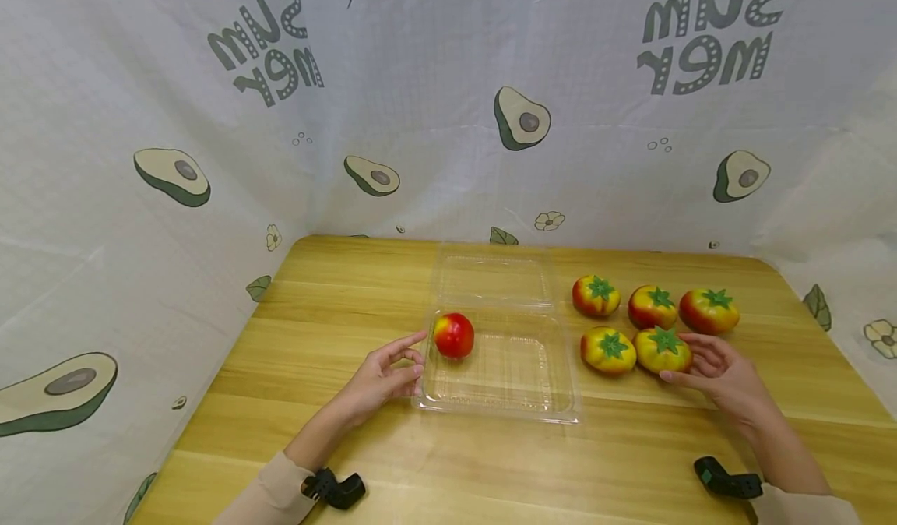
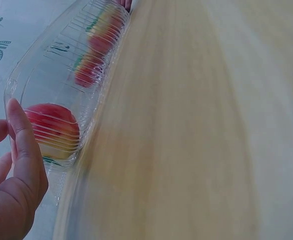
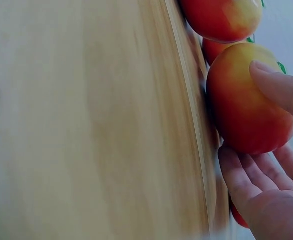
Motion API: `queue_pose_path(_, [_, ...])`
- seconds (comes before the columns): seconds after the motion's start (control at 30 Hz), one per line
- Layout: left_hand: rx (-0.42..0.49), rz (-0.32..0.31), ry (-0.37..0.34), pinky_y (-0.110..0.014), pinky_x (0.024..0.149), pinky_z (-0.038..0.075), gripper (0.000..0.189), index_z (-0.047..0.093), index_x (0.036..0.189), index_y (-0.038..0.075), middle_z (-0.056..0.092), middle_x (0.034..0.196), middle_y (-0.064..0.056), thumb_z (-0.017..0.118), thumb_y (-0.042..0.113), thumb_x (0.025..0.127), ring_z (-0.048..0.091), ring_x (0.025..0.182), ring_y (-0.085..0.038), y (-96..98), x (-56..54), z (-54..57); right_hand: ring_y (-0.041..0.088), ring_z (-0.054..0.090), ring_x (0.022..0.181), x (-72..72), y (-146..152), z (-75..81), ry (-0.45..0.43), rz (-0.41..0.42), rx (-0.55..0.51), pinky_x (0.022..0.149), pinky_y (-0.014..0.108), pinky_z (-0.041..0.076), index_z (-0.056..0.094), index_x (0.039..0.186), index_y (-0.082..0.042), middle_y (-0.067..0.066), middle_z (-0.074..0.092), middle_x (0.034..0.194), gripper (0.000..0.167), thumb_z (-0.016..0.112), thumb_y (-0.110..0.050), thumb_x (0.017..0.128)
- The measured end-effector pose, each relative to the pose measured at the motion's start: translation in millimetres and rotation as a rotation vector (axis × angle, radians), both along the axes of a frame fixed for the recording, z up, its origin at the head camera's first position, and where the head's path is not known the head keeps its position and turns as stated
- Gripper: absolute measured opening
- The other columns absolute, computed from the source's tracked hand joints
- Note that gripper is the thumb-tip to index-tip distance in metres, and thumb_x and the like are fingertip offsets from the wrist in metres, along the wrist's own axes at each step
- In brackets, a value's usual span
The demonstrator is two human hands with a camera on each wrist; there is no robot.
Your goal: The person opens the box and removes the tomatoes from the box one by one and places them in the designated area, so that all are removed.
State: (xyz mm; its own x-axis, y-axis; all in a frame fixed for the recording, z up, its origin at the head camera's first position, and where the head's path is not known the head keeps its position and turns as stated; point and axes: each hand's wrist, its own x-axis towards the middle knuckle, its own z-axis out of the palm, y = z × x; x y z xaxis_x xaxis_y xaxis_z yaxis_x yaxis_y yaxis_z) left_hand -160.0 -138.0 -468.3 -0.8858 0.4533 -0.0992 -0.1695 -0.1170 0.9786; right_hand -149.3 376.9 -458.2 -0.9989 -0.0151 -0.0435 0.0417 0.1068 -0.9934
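Observation:
With thumb and fingers, my left hand (image 1: 381, 377) pinches the left rim of a clear plastic clamshell box (image 1: 501, 410). Inside that box, at its left end, lies one red toy tomato (image 1: 454, 336); its green leaf shows low down in the left wrist view. My right hand (image 1: 725, 377) holds a yellow-red toy tomato (image 3: 251, 100) between thumb and fingertips. This is the front right one of a group, green star leaf facing up. Close on its left sits another tomato (image 1: 608, 351).
Behind the held tomato stand three more: one at the left (image 1: 596, 297), one in the middle (image 1: 652, 307) and one at the right (image 1: 709, 311). The box's lid (image 1: 494, 276) lies folded back on the wooden table (image 1: 336, 299). A printed avocado cloth (image 1: 434, 120) hangs behind.

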Motion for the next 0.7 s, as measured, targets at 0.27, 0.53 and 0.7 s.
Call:
queue_pose_path(0.27, [0.001,-0.002,-0.002,-0.027,0.075,0.060,0.059,0.036,0.154,0.007,0.050,0.111,-0.009,0.058,0.001,0.100,0.060,0.076,-0.015,-0.1,1.1,0.4,-0.012,0.059,0.096,1.1,2.4,-3.4,-0.005,0.010,-0.010,0.076,0.008,0.051,0.057,0.121,-0.025,-0.025,0.061,0.108,0.055,0.072,0.014,0.084])
queue_pose_path(0.53, [-0.002,0.000,-0.002,-0.027,0.075,0.060,0.060,0.037,0.154,0.008,0.050,0.111,-0.009,0.060,0.002,0.099,0.061,0.076,-0.015,0.1,0.8,-0.2,-0.011,0.059,0.096,2.2,3.1,-3.0,-0.003,0.007,-0.016,0.076,0.009,0.051,0.057,0.120,-0.024,-0.025,0.062,0.108,0.055,0.072,0.014,0.083])
queue_pose_path(0.7, [0.000,-0.002,0.002,-0.028,0.076,0.059,0.060,0.037,0.154,0.007,0.050,0.111,-0.009,0.060,0.002,0.099,0.061,0.076,-0.015,0.4,0.4,-0.1,-0.011,0.059,0.095,2.5,3.4,-1.5,-0.013,0.004,0.007,0.075,0.009,0.051,0.057,0.120,-0.025,-0.025,0.062,0.107,0.055,0.073,0.013,0.083])
